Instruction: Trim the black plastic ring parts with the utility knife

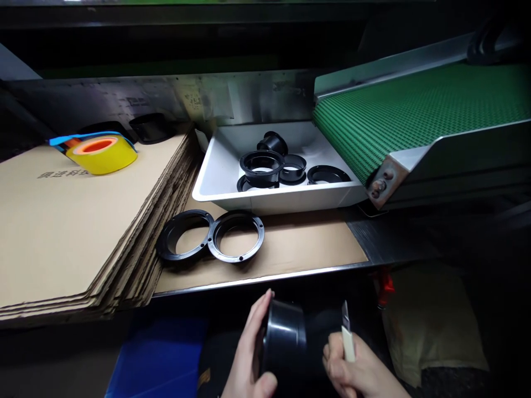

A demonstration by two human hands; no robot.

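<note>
A black plastic flanged ring [286, 331] is gripped in my left hand [249, 348], tilted on its side below the table's front edge. Its far rim is lost in the dark background. My right hand [352, 362] is closed around a utility knife [348, 344] with a pale handle, its blade pointing up. A gap separates the blade from the ring. On the cardboard above my hands lie two more flanged rings, a left one [185, 237] and a right one [235, 236], touching each other.
A white tray [257, 203] behind holds several black rings. To its right, a green conveyor belt [423, 116] slopes down to the tray. Stacked flat cardboard [83, 232] at left carries a yellow tape roll [103, 157] and black parts. A blue surface [160, 354] shows below.
</note>
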